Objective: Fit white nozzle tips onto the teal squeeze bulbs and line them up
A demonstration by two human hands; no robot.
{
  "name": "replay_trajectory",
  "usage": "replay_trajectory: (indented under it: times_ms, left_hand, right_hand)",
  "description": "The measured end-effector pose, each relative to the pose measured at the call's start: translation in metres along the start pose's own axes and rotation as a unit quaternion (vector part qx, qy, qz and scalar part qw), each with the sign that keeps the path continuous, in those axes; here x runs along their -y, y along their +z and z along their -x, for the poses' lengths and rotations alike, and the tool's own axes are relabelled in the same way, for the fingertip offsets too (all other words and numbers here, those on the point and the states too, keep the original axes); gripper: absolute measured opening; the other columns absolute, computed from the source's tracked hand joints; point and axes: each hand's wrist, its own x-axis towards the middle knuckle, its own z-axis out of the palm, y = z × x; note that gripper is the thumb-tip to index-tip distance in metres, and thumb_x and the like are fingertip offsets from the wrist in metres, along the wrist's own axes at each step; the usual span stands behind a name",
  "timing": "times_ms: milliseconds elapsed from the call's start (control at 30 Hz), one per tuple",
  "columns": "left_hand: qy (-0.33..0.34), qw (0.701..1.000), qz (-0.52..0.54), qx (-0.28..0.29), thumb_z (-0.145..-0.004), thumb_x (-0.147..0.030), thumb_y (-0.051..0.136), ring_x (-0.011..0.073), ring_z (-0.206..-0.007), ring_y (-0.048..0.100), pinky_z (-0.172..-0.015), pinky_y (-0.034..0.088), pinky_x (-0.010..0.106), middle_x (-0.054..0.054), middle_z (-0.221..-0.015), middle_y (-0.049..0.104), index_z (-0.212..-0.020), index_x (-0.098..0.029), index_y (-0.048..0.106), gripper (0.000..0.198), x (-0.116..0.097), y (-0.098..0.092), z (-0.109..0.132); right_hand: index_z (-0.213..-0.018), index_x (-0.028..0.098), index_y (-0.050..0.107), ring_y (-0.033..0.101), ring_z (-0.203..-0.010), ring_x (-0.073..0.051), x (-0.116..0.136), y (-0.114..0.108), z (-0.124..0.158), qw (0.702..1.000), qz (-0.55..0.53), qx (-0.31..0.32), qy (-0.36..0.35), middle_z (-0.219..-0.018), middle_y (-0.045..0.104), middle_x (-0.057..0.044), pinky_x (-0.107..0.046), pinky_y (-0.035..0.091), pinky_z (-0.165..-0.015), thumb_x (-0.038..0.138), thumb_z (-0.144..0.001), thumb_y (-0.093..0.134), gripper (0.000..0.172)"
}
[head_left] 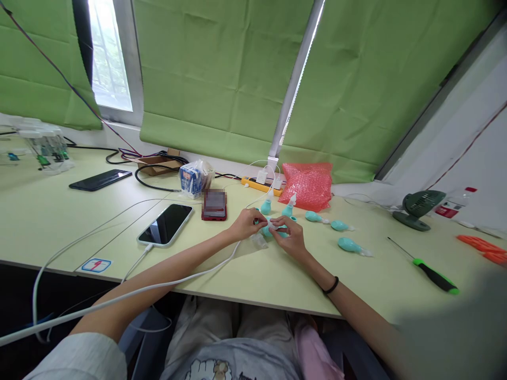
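Close together over the table, my left hand (247, 224) and my right hand (292, 237) pinch a small translucent plastic piece (271, 224) between their fingertips. It looks like a nozzle tip; its exact shape is partly hidden by fingers. Just behind and below the hands are several teal rubber bulbs, among them an upright bulb with a clear tip (266, 206) and another upright one (288, 210). A loose clear plastic piece (259, 241) lies under my left hand. To the right, three tipped bulbs lie on their sides: one bulb (312, 216), a second (339, 226) and a third (348, 244).
A white cable (206, 272) crosses over my left forearm. Left stand a phone (166, 225), a dark phone (101, 180) and a red-edged device (214, 214). Behind are a yellow power strip (259, 186) and pink bubble wrap (307, 184). Right are a screwdriver (433, 275) and a fan (422, 206).
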Motion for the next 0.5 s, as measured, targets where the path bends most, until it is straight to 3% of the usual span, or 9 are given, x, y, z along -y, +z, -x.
replay_trajectory:
  times_ms: [267, 500]
  left_hand:
    - [0.099, 0.991, -0.089, 0.023, -0.069, -0.015, 0.045, 0.0113, -0.061, 0.046, -0.062, 0.038, 0.023, 0.002, -0.057, 0.054, -0.064, -0.014, 0.057, 0.013, 0.0021, -0.0002, 0.0008]
    - [0.081, 0.99, -0.116, -0.018, -0.068, -0.017, 0.046, 0.0129, -0.065, 0.046, -0.059, 0.038, 0.023, 0.002, -0.059, 0.053, -0.065, -0.015, 0.054, 0.009, 0.0063, 0.0066, 0.0006]
  right_hand:
    - [-0.07, 0.018, 0.05, 0.056, -0.079, -0.016, -0.0025, 0.0014, 0.0005, 1.0, -0.001, 0.021, -0.017, -0.078, 0.056, -0.003, -0.027, 0.054, -0.054, 0.023, -0.067, 0.054, 0.007]
    - [-0.074, 0.019, 0.05, 0.055, -0.075, -0.015, 0.0021, 0.0061, -0.0008, 0.999, 0.034, -0.009, -0.006, -0.078, 0.055, -0.004, -0.026, 0.054, -0.052, 0.025, -0.069, 0.053, 0.008]
